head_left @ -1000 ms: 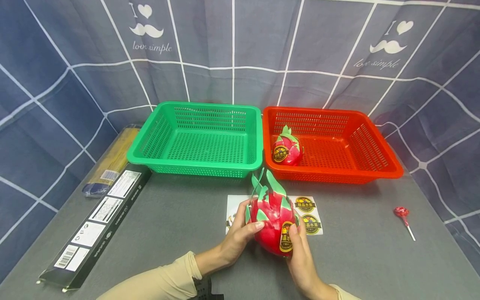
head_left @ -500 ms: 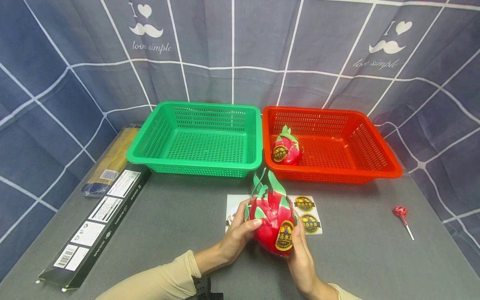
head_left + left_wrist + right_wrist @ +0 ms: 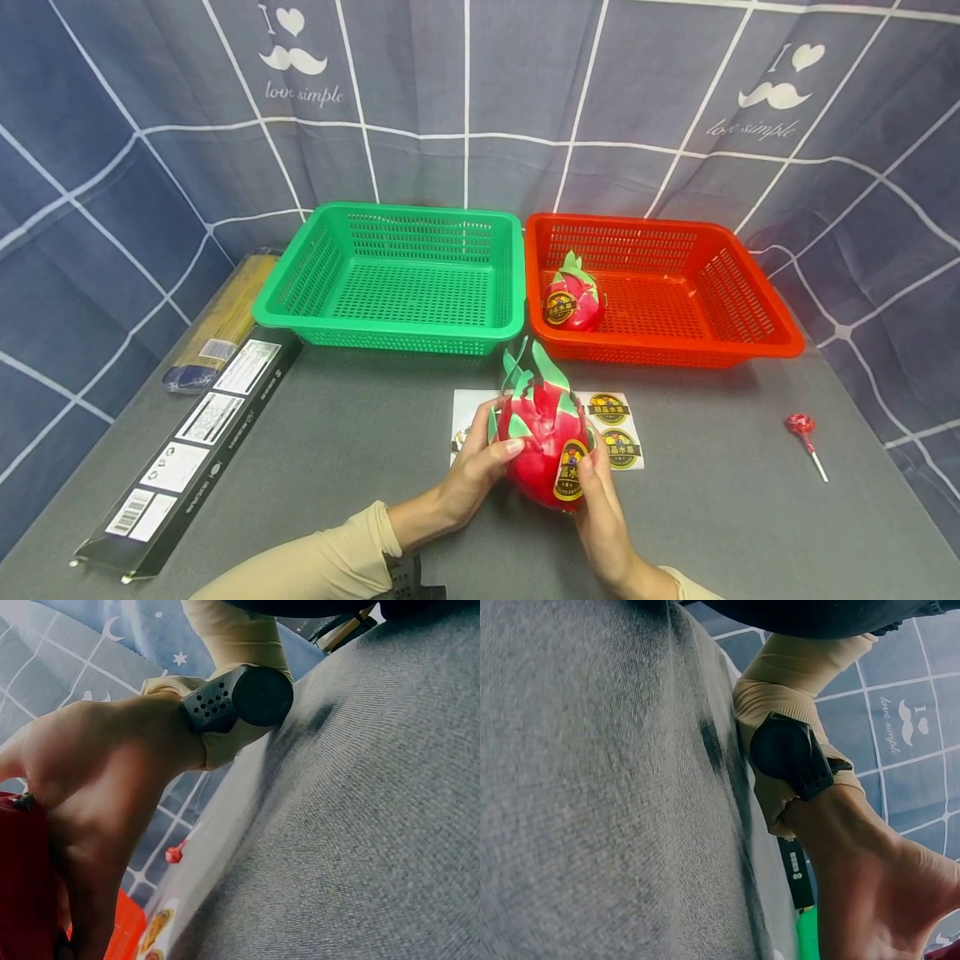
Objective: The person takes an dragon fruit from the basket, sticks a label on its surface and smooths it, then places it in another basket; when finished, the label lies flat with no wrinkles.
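Note:
In the head view, a red dragon fruit (image 3: 534, 450) with green leaf tips is held between both hands, its leaves pointing toward the baskets. My left hand (image 3: 467, 483) grips its left side, thumb laid on the front. My right hand (image 3: 606, 521) holds the lower right side, with the thumb on the edge of a black-and-gold oval sticker (image 3: 570, 472) on the skin. Beneath the fruit lies a white sticker sheet (image 3: 468, 404), partly covered. The left wrist view shows my right hand (image 3: 105, 780) against the red fruit (image 3: 21, 877); the right wrist view shows my left hand (image 3: 870, 885).
Behind stand a green basket (image 3: 390, 333) and a red basket (image 3: 652, 350), the red one holding a smaller dragon fruit (image 3: 576, 300) with the same sticker. A long black box (image 3: 195, 450) and a pasta packet (image 3: 225, 321) lie left. A lollipop (image 3: 802, 425) lies right.
The dragon fruit stays in both hands with only slight turning. The right thumb lifted off the sticker's edge half a second ago and lies over it again now.

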Available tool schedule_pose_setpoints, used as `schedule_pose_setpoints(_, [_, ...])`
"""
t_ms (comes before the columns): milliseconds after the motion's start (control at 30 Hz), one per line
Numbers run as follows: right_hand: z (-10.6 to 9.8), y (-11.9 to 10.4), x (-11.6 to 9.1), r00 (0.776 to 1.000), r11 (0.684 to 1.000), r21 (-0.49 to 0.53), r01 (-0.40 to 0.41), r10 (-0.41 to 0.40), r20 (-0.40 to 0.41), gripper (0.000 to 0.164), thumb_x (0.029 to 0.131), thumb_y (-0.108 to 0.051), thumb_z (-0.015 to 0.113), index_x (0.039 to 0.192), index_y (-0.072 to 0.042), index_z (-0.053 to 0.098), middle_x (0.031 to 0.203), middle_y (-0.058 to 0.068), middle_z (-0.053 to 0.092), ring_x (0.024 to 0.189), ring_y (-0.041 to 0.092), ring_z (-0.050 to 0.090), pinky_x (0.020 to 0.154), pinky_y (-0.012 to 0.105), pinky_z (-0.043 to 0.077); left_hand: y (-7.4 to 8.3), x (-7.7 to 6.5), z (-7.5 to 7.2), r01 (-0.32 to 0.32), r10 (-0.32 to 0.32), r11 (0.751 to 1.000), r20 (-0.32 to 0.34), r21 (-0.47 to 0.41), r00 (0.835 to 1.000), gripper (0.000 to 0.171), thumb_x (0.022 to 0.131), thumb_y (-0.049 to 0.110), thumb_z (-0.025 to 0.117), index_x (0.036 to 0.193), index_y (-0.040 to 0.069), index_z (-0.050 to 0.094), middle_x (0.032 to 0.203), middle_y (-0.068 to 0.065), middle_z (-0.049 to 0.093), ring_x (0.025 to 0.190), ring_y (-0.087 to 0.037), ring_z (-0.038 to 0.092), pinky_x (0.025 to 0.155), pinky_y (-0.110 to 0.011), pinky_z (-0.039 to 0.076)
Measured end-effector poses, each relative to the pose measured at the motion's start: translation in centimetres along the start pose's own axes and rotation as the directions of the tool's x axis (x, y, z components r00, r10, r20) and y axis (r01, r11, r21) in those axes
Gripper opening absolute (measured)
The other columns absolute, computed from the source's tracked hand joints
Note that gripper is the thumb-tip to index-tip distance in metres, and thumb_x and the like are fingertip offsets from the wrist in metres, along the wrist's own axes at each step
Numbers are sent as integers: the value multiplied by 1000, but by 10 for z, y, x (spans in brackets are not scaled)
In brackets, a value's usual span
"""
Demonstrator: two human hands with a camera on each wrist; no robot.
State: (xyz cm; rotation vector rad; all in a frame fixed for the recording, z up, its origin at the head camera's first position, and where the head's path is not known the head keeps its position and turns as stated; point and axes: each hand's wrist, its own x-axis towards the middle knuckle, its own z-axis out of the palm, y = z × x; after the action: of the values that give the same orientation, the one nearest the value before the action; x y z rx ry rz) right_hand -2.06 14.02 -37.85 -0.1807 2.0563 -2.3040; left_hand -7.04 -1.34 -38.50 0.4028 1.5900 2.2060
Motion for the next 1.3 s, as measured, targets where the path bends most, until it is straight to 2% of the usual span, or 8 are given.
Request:
schedule_pose_setpoints(200, [1, 5, 0, 995, 996, -50, 70, -74, -65, 48, 94, -20, 35, 138, -15, 16, 129, -2, 32, 117, 7, 34, 89, 15, 41, -5, -1, 0, -49, 50, 996, -20, 79, 999, 59, 79, 23, 50, 130, 8, 23, 126, -14, 38, 114, -18, 42, 90, -32, 44])
schedule_pose_setpoints(333, [2, 6, -1, 988, 993, -96, 70, -82, -133, 49, 92, -24, 44, 136, -18, 23, 127, -3, 36, 115, 8, 37, 87, 15, 42, -7, -2, 1, -88, 94, 986, -30, 142, 995, 60, 78, 24, 53, 130, 10, 26, 126, -14, 40, 114, -19, 42, 90, -30, 44])
schedule_pose_setpoints(667, [5, 6, -1, 982, 995, -86, 41, -56, -179, 56, 84, -11, 52, 134, -15, 25, 122, -3, 41, 110, 8, 42, 84, 17, 46, -11, -3, 3, -140, 146, 979, -33, 147, 989, 60, 78, 25, 54, 129, 10, 27, 124, -14, 42, 113, -20, 44, 90, -27, 45])
schedule_pose_setpoints(1067, [10, 7, -1, 977, 994, -103, 23, -44, -207, 66, 77, 2, 59, 132, -15, 28, 117, -1, 45, 102, 8, 50, 79, 20, 49, -12, -4, 2, -142, 148, 978, -31, 153, 988, 62, 77, 27, 56, 129, 10, 26, 123, -13, 43, 113, -20, 44, 92, -28, 42])
schedule_pose_setpoints(1300, [11, 5, -2, 965, 992, -127, -9, -25, -261, 65, 74, 1, 62, 129, -14, 31, 115, 0, 46, 100, 10, 49, 75, 22, 51, -15, -5, 3, -126, 132, 978, -22, 167, 991, 62, 77, 26, 56, 129, 11, 25, 123, -13, 42, 113, -19, 44, 91, -28, 43])
